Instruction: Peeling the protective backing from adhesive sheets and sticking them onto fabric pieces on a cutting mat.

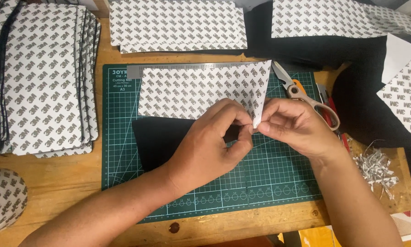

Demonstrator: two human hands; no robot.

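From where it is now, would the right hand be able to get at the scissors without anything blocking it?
Probably yes. The scissors lie open to view on the cutting mat just beyond the right hand, nothing on top. But that hand and the left hand are pinching the patterned sheet, so it must let go first.

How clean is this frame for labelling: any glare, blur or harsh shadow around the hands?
Head view: even, soft light; the left hand and right hand are sharp, pinching the printed backing sheet. Faint sheen on the steel ruler; only soft shadows on the green cutting mat; edges slightly bowed.
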